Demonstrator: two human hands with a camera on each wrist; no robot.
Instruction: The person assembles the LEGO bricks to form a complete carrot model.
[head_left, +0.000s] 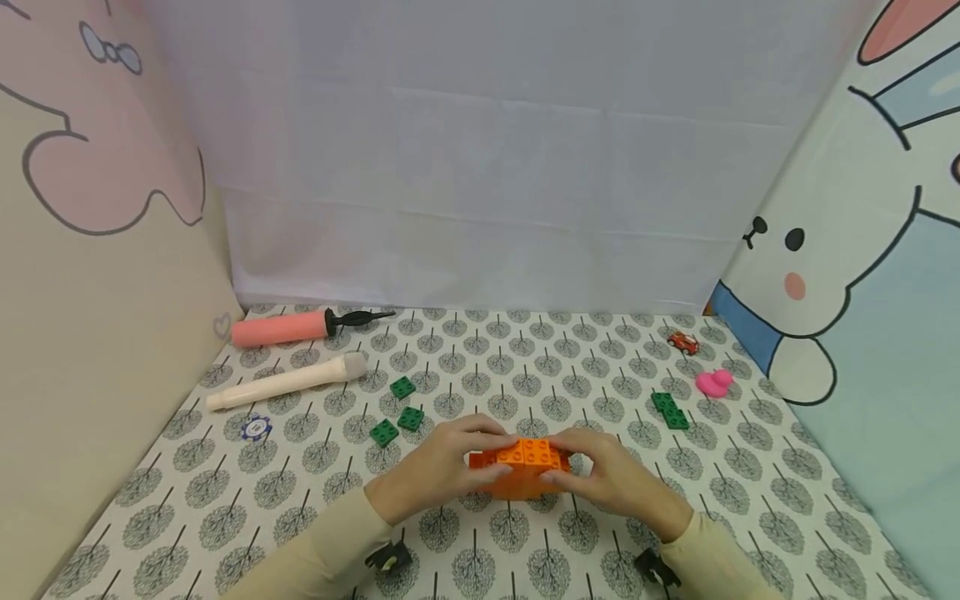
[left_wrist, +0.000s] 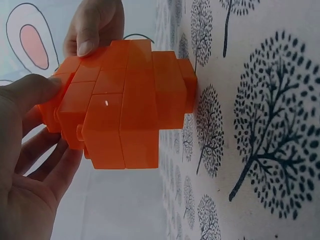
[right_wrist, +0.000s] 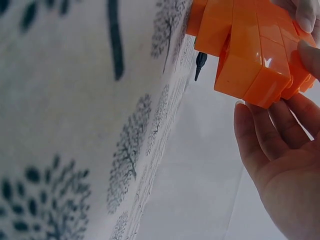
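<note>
Orange bricks (head_left: 522, 485): left hand (head_left: 454, 458) pinches their left side, right hand (head_left: 606, 472) their right; I'd press evenly, straight down, avoiding tilt.

Soft, even daylight-pale brightness fills the space around me, and it falls mostly from above: the studded tops of the orange bricks (head_left: 525, 479) glow lighter than their front. The backdrop (head_left: 480, 167) looks a muted lilac-grey, its creases only faintly shaded. Small white glints sit on the glossy plastic in both wrist views. In the right wrist view, the nearest printed cloth (right_wrist: 50, 125) goes blurry; in the head view, the side walls (head_left: 112, 333) splay toward the edges.
</note>
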